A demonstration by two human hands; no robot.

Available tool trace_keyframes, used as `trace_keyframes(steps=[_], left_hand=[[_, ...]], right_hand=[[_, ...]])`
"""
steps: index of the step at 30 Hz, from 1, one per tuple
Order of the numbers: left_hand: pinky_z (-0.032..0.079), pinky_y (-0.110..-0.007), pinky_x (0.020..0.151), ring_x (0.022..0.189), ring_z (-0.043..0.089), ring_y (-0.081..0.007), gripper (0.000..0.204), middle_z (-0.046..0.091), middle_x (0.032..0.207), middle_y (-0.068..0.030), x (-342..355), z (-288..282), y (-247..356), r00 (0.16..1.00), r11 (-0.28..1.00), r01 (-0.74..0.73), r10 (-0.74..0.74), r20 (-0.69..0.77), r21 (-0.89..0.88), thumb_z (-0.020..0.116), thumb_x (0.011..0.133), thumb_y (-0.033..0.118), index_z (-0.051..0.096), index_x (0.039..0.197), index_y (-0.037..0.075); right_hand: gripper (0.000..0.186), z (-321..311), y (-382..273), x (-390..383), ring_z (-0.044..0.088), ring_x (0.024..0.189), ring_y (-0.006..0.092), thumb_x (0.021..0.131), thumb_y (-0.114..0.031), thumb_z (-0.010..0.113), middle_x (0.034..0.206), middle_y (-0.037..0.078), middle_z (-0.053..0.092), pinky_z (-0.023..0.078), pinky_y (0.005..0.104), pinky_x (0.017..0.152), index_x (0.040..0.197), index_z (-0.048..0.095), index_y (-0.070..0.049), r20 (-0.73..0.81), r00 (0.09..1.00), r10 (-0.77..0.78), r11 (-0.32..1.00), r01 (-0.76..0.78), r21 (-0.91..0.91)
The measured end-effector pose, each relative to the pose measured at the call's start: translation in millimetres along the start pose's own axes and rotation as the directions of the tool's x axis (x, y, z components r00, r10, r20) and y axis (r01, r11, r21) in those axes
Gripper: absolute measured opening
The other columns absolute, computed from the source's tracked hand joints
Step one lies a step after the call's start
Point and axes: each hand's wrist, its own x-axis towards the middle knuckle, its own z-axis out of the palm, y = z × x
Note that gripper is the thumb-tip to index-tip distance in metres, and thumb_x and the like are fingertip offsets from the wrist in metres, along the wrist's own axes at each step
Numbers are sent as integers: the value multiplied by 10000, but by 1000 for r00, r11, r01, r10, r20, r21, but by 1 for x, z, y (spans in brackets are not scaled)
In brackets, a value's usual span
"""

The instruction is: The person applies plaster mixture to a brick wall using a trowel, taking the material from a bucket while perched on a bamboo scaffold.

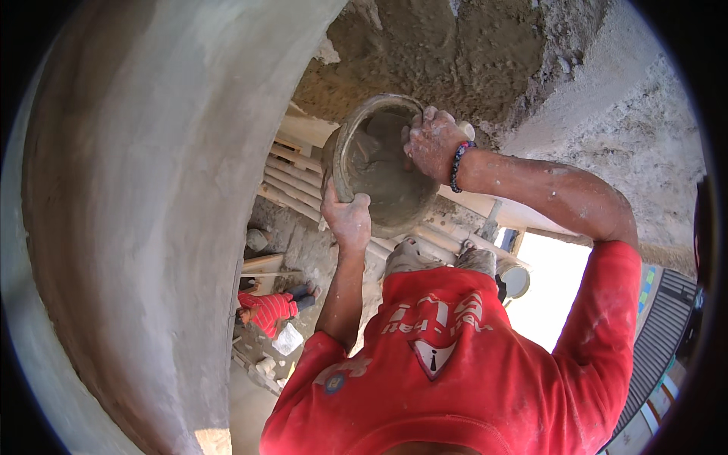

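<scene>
A round bucket (pixel 390 178), its rim crusted with mortar, is tilted toward me in front of the wall. Wet grey mortar (pixel 379 163) lies inside it. My left hand (pixel 347 220) grips the near left rim, with the thumb over the edge. At the right side of the opening, my right hand (pixel 438 144) is closed around a tool handle (pixel 466 130). Only the handle's pale rounded end shows past the hand. The rest of the tool is hidden by my fingers and the bucket, so I cannot tell its kind.
Rough wet mortar (pixel 470 57) covers the surface beyond the bucket. A smooth grey plastered surface (pixel 144 212) curves along the left. Poles (pixel 296 178) lie side by side beneath me, near a pail (pixel 516 282). Far below, a person in a red striped shirt (pixel 269 312) is beside a white bag (pixel 287 339).
</scene>
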Motion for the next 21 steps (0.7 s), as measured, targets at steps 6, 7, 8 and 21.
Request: trace_keyframes(steps=[6, 7, 8, 21], left_hand=[[428, -284, 935, 1016, 567, -204, 529, 606, 1135, -115, 2, -7, 18, 1000, 996, 2, -3, 10, 86, 519, 646, -69, 551, 1175, -73], [422, -284, 947, 1028, 566, -204, 542, 605, 1144, -117, 3, -9, 15, 999, 994, -50, 49, 10, 94, 518, 646, -68, 548, 1187, -76], [416, -284, 959, 1041, 565, -203, 556, 605, 1154, -119, 5, -11, 11, 995, 989, -103, 103, 11, 102, 517, 645, -68, 544, 1200, -79], [440, -306, 935, 1045, 563, -198, 628, 586, 1168, -88, 25, -46, 2, 992, 984, 65, -82, -94, -169, 523, 605, -105, 521, 1231, -46]], right_hand=[[194, 30, 17, 8, 679, 904, 332, 813, -170, 612, 919, 141, 703, 550, 453, 742, 956, 716, -88, 150, 976, -156, 945, 104, 310], [204, 37, 21, 6, 674, 899, 342, 804, -178, 618, 913, 151, 699, 548, 459, 752, 960, 706, -79, 145, 970, -193, 913, 124, 388], [217, 46, 24, 6, 670, 893, 351, 795, -185, 624, 907, 160, 695, 545, 465, 763, 965, 697, -70, 137, 964, -230, 875, 142, 463], [242, 69, -29, 7, 625, 910, 388, 791, -208, 634, 897, 187, 667, 489, 483, 807, 996, 633, -78, 8, 984, -181, 407, 68, 911]])
